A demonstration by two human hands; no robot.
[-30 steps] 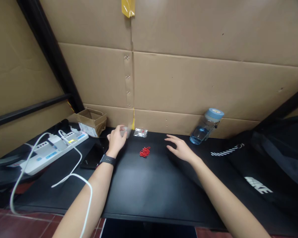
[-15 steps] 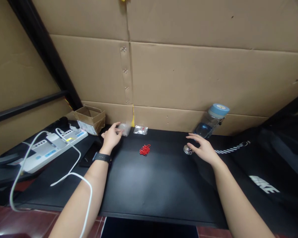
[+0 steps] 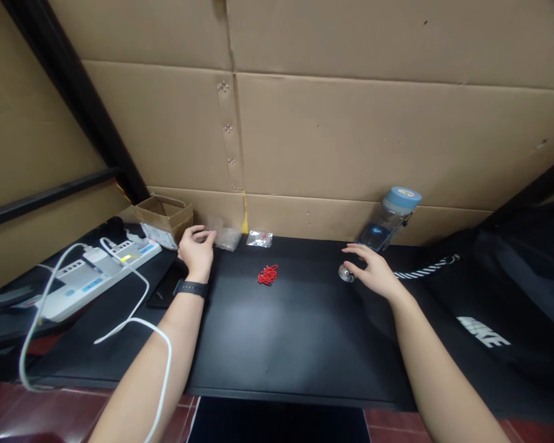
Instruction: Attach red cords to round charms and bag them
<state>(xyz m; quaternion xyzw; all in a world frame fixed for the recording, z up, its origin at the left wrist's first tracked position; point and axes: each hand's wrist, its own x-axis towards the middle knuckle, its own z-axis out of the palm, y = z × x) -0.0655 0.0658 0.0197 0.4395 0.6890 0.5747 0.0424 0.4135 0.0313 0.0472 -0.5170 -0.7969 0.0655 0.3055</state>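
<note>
The silver object (image 3: 345, 274) lies against parted right fingers (image 3: 357, 248); what curled left fingers (image 3: 196, 229) hold is unclear.

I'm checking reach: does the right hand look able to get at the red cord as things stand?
Probably yes: between the right hand and the red cord, the only thing I see is the small metal object, which looks easy to pass.

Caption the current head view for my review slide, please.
Right hand at a small shiny object near a blue-capped bottle, left hand beside translucent plastic, red cord between them.
</note>
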